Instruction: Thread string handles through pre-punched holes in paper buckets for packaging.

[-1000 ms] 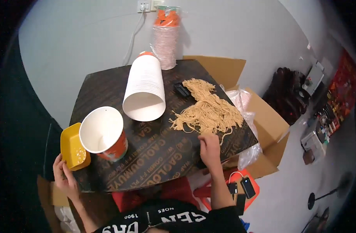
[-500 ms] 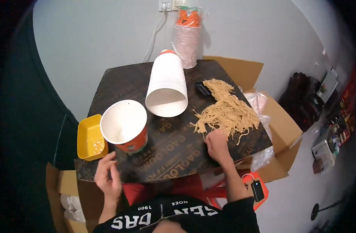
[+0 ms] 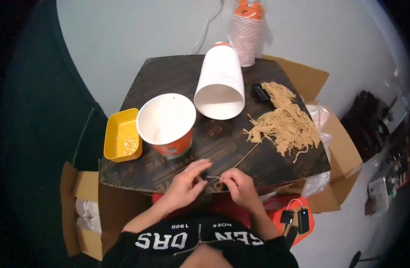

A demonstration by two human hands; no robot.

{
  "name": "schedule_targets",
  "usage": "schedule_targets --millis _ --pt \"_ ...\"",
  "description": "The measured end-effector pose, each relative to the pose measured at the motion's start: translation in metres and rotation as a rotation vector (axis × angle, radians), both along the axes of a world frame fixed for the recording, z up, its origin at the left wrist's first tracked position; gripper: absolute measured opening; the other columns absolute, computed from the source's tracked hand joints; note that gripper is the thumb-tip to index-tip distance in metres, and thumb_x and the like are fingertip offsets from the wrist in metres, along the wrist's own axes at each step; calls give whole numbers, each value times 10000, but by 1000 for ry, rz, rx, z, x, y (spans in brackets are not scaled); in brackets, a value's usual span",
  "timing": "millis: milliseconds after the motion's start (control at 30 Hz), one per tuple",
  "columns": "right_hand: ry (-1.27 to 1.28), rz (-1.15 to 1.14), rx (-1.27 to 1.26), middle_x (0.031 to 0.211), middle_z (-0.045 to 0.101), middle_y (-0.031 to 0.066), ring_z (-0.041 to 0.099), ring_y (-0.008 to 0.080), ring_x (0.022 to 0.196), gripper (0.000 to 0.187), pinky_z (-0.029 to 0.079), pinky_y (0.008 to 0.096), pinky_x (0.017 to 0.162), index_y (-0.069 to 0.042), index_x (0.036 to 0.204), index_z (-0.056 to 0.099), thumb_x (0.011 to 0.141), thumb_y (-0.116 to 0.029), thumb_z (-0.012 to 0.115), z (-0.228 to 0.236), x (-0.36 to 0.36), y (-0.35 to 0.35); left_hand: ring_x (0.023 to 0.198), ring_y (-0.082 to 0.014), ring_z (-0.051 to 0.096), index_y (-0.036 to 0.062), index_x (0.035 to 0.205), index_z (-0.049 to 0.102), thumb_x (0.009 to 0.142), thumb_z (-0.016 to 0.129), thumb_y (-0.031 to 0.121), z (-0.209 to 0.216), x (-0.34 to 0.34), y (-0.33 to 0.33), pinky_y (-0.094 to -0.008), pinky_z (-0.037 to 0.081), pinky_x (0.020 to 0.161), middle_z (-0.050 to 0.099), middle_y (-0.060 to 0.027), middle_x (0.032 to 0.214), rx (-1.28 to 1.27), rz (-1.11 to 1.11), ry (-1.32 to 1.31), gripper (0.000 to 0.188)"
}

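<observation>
Near the table's front edge, my right hand is closed in a pinch on a beige string. Its short end sticks out toward my left hand, while the long part runs back to a heap of cut beige strings on the right. My left hand is beside that short end, fingers stretched out and apart, holding nothing. Beyond it stands a large paper cup, white inside and orange outside. A yellow tub with small white bits in it is left of the cup.
A stack of white paper cups lies on its side on the dark table. Behind it stands a wrapped stack of cups. A black object touches the strings. Cardboard boxes flank the table; a phone rests on a red stool.
My right hand has drawn one string out of the heap toward the table's front. My left hand has moved right, toward its end. The view has shifted.
</observation>
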State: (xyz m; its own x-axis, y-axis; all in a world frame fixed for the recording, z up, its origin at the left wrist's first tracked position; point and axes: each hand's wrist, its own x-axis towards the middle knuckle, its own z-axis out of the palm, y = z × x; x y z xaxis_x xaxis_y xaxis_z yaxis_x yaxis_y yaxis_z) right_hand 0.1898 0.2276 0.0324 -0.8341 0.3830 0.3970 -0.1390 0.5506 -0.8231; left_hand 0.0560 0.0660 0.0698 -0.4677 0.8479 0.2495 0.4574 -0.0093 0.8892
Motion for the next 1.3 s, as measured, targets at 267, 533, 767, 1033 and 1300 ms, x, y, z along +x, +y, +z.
schedule_targets --millis 267,533,767,1033,1300 --pt "35 52 -2 840 650 152 659 294 761 78 517 347 691 -14 940 600 876 -35 638 -1 -5 4 678 -130 619 -3 941 695 890 658 77 -13 0 4 -282 496 635 678 -79 761 -186 39 -169 102" --pt "74 164 52 794 665 144 655 276 683 64 503 323 626 -15 886 667 839 -57 681 19 -16 -8 782 -286 695 2 904 687 858 654 50 7 -13 -14 -348 538 697 693 -159 857 -92 188 213 74" --pt "12 -20 42 661 598 55 528 94 571 9 427 257 531 -5 865 656 863 -13 652 6 -13 -1 870 -297 676 35 1114 631 874 586 -65 48 -66 -56 -356 539 741 639 -193 1099 -13 748 719 264" --pt "70 -236 -226 657 511 -78 434 -3 600 52 356 185 524 6 863 626 913 -4 614 2 -6 2 1263 -352 500 91 903 680 707 706 -33 57 -87 -43 -602 268 1117 657 -94 1136 -159 511 1147 233" --pt "295 -343 -729 697 514 -60 389 9 554 52 288 188 484 -16 893 613 937 -22 586 -10 -5 -2 714 -281 596 29 838 599 730 663 23 17 -37 -5 -396 489 625 561 -110 736 -29 178 1097 126"
